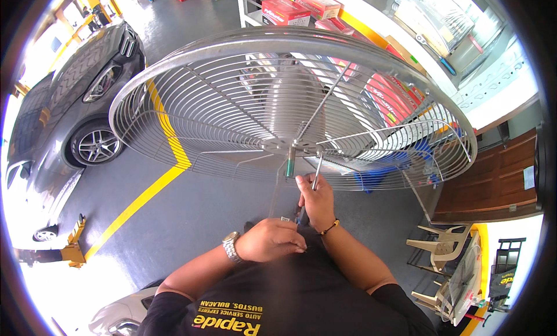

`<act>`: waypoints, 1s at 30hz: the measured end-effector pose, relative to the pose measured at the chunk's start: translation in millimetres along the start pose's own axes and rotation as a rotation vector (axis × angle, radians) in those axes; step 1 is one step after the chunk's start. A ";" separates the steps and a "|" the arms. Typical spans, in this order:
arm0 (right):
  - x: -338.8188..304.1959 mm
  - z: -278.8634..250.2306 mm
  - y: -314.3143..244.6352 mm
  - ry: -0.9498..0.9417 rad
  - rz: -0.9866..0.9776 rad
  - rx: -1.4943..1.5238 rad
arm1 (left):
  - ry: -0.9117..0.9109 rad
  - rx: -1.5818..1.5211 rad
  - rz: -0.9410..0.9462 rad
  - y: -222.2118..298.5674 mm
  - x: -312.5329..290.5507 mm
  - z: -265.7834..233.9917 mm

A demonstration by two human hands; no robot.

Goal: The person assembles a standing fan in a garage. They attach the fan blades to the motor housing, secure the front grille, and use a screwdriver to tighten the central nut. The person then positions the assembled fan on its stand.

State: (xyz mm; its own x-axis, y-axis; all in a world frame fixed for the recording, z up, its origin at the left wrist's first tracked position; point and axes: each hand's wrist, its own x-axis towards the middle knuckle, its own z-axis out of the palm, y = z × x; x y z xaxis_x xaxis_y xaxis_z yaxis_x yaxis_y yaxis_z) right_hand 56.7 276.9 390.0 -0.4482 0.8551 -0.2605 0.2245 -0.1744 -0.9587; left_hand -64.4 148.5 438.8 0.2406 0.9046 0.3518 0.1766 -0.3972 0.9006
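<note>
In front of me stands a large round wire fan guard with a thick metal rim. From its central hub plate a motor shaft with a green section sticks out toward me. My right hand is closed around a screwdriver. Its dark handle is partly hidden by the fingers, and its metal blade reaches up to the hub, right of the shaft. Close to my chest, my left hand has its fingers curled together; whatever they pinch is too small or hidden to make out.
A dark grey car is parked at the left, beyond a yellow floor line. Red boxes and a white workbench stand behind the fan. Beige plastic chairs are at the right, near a brown wooden door.
</note>
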 end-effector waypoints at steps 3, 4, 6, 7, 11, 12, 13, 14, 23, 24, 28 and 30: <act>2.8 0.3 -1.2 -0.068 -0.003 0.031 | 0.001 -0.100 0.028 10.3 -1.0 -2.7; 3.1 1.0 -1.6 -0.091 0.005 0.064 | -0.005 -0.118 0.037 15.5 0.1 -4.5; 3.3 2.5 -2.1 -0.091 0.000 0.103 | -0.021 -0.164 0.053 22.1 0.1 -7.0; 3.4 3.5 -2.1 -0.068 -0.014 0.109 | -0.032 -0.193 0.059 24.2 -0.6 -8.3; 4.2 3.6 -7.0 -0.011 -0.048 -0.023 | -0.059 -0.238 0.097 32.5 -3.5 -7.6; 1.3 3.8 -12.8 -0.039 -0.046 -0.050 | -0.063 -0.248 0.099 35.1 -4.1 -6.4; -2.7 4.2 -20.4 -0.067 -0.044 -0.077 | -0.067 -0.259 0.102 37.6 -4.7 -4.8; -4.9 5.2 -24.2 -0.094 -0.042 -0.104 | -0.070 -0.270 0.105 39.1 -4.8 -3.9; -2.9 2.2 -36.9 -0.231 0.108 0.192 | -0.074 -0.335 0.176 48.6 -6.4 -17.5; -2.6 3.6 -36.9 -0.239 0.114 0.209 | -0.080 -0.355 0.178 48.8 -6.6 -17.2; -3.5 9.5 -34.7 -0.273 0.131 0.219 | -0.094 -0.338 0.166 52.4 -6.4 -10.3; -6.5 10.2 -33.8 -0.271 0.134 0.242 | -0.094 -0.324 0.143 54.6 -7.0 -9.4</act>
State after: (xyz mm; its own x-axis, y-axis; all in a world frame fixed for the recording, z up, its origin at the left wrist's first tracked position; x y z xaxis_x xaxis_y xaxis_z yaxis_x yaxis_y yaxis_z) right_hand 43.2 272.3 422.9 -0.6482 0.6628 -0.3749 0.1002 -0.4139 -0.9048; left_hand -65.4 121.9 487.9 0.3305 0.8195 0.4682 -0.1732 -0.4350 0.8836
